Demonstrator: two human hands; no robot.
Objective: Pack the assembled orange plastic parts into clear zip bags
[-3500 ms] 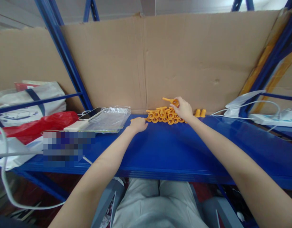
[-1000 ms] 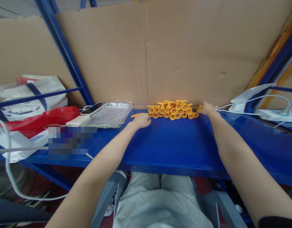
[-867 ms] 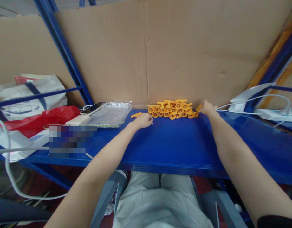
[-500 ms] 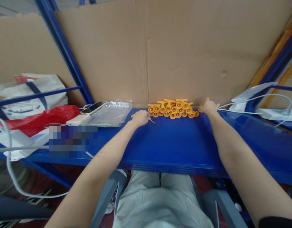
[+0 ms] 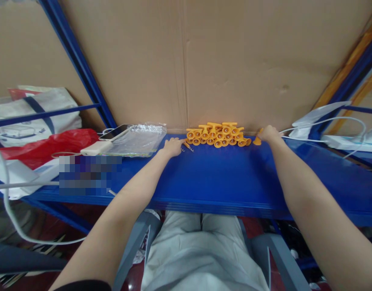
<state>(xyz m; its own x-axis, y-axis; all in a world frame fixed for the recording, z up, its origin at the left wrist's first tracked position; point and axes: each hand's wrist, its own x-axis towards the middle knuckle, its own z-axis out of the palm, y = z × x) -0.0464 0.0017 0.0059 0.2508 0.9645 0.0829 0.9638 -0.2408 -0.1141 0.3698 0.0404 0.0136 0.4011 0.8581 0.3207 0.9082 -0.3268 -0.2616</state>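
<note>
Yellow corkscrews (image 5: 219,136) lie stacked in a pile against the cardboard, their round flared ends facing me. At the pile's left end, my left hand (image 5: 173,146) rests low over the blue shelf with its fingers stretched out. Two thin metal corkscrew spirals (image 5: 189,149) poke out beside its fingertips; whatever is under the palm is hidden. Right of the pile, my right hand (image 5: 269,133) is closed around the upper part of a yellow corkscrew (image 5: 257,140), whose flared end points down at the shelf. A small gap separates that corkscrew from the pile.
A blue metal shelf (image 5: 216,178) is backed by a cardboard sheet (image 5: 228,60). Left are a clear plastic bag (image 5: 140,140), a phone, a white box (image 5: 96,148), a red bag (image 5: 67,142) and a blurred-out patch. White cables (image 5: 334,121) run at the right.
My left hand has shifted slightly left and its fingers have straightened; a second spiral now shows beside it. My right hand has moved slightly right, and its corkscrew's flared end shows more fully.
</note>
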